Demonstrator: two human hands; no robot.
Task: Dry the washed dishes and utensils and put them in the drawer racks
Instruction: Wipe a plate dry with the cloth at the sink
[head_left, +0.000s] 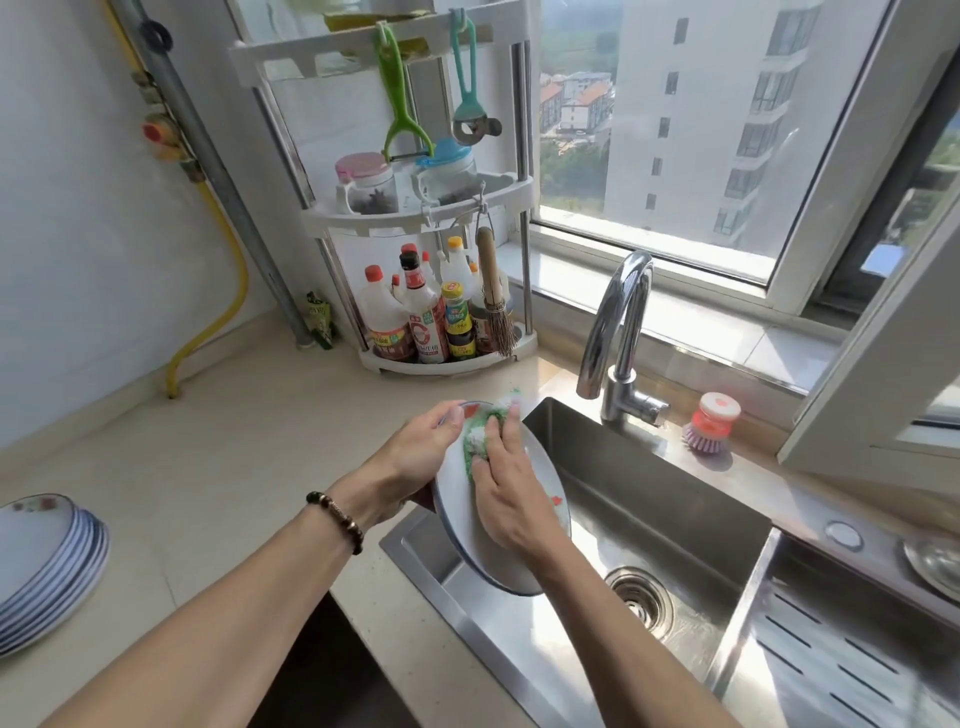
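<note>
A white plate (470, 540) with a blue rim and small red marks is held tilted over the left edge of the steel sink (675, 499). My left hand (415, 452) grips its upper left rim, thumb on the front. My right hand (506, 488) presses a green and white cloth (480, 434) flat against the plate's face, fingers spread and straight. A stack of several similar plates (47, 566) stands on the counter at the far left.
The tap (618, 332) arches over the sink's back edge, a pink dish brush (711, 426) beside it. A white corner rack (431, 291) with bottles, jars and hanging tools stands behind. A drain tray (841, 649) and a metal dish (935, 566) lie right.
</note>
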